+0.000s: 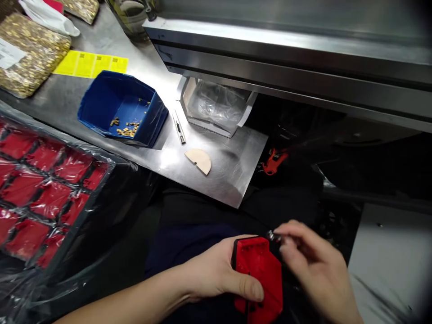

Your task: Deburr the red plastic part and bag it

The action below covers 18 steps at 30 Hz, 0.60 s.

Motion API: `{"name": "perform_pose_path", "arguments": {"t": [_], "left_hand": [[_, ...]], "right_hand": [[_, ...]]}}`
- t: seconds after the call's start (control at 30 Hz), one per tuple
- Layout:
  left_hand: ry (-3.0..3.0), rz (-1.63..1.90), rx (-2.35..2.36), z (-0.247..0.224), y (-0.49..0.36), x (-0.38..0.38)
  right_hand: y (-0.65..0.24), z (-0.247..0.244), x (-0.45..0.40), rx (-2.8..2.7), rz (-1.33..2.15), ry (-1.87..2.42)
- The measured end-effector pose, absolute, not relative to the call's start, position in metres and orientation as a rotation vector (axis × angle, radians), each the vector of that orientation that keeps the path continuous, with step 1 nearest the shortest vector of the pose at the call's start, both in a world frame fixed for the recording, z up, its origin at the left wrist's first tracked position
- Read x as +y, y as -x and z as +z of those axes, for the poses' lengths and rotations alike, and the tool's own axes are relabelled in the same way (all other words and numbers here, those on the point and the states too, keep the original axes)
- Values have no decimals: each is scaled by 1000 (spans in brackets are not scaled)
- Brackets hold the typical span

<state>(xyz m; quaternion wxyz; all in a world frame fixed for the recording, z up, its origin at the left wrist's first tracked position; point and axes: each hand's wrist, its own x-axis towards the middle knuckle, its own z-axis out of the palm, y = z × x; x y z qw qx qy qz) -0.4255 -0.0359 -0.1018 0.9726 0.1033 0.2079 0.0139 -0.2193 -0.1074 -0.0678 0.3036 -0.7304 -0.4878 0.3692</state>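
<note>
My left hand (pixel 226 274) grips a red plastic housing (pixel 261 265) with a black rim, its thumb lying across the hollow inside. To its right, my right hand (pixel 313 265) pinches a small dark, shiny piece (pixel 272 236) between thumb and fingertips, close to the upper right edge of the housing. That piece is blurred and too small to name. Both hands are low in the view, over dark clothing. On the metal table (pixel 229 180) beyond them lie a pale half-round disc (pixel 200 161) with a small notch and a slim craft knife (pixel 179 129).
A blue bin (pixel 155 114) holds small brass-coloured parts. Behind it are yellow labels (pixel 91 64) and a bag of brass parts (pixel 30 54). A white bin (pixel 232 126) holds clear plastic bags. At left stands a plastic-lined box (pixel 91 202) of red parts. An orange tool (pixel 274 162) hangs beyond the table corner.
</note>
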Motion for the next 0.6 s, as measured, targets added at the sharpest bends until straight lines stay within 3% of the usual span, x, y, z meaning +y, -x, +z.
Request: {"name": "perform_pose_path", "arguments": {"t": [0.13,0.6], "left_hand": [[-182,33,433,-100,419,-34],[-181,16,529,-98,420,-36]], "right_hand": [[244,-50,-127,-1502,962,1886],[251,-66,-135,-1651,925,1792]]}}
